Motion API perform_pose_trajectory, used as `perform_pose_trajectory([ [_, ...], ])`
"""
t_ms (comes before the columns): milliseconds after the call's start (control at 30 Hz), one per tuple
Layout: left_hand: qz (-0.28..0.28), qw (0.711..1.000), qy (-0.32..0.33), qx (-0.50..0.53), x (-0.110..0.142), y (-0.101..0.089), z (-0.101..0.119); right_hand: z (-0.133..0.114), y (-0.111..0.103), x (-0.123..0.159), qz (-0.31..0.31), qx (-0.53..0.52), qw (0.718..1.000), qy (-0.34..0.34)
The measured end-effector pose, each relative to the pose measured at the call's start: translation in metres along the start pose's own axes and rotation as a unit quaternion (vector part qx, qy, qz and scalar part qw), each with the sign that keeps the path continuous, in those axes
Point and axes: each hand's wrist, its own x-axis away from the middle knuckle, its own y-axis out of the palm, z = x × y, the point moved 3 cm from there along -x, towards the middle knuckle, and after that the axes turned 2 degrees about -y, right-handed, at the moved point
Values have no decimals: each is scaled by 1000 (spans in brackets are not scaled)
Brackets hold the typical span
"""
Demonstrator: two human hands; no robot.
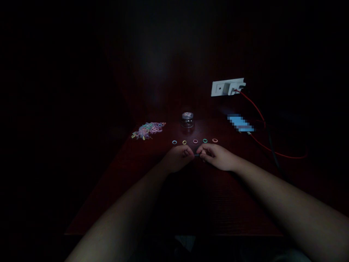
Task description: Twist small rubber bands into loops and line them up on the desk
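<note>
Small band (196,155) on my feed, pinched between the left hand (178,158) and right hand (219,157), both curled nearly closed. Just beyond, I count 5 coloured rings (195,141) rowed on the bench (128,178).

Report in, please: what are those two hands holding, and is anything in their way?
Left hand and right hand pinching, close together. Small thin item between them, too dim to identify. Five coloured bands lined up just beyond; no blockage seen.
</note>
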Motion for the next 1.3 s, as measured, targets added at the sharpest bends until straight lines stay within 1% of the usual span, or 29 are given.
perform_pose_trajectory([
  [200, -12, 1000, 8, -15, 0, 0, 1, -4, -1, 0, 1, 32, 999, -17],
  [333, -11, 1000, 25, -15, 0, 1, 4, -4, -1, 0, -1, 26, 1000, -13],
  [600, -8, 1000, 30, 0, 0, 2, 4, -4, 1, 0, -5, 13, 1000, -8],
  [733, -14, 1000, 20, -3, -1, 3, 2, -4, 0, 1, -2, 20, 1000, -11],
  [900, -12, 999, 37, -5, -1, -1, 4, -3, 0, 0, -9, 7, 1000, -7],
  [1000, -6, 999, 25, -24, -2, -9, 5, -2, 0, 0, -10, 1, 1000, 0],
  [1100, 5, 999, -5, -53, 0, -25, 0, -2, -1, 0, -13, -2, 1000, 5],
  [1167, 17, 997, -32, -62, 5, -40, -6, -1, -1, 0, -17, -7, 1000, 9],
  [1233, 16, 995, -75, -66, 10, -54, -16, -1, -1, 0, -18, -9, 1000, 12],
  [1300, 16, 992, -104, -71, 15, -65, -26, -1, -1, 0, -19, -8, 1000, 13],
])
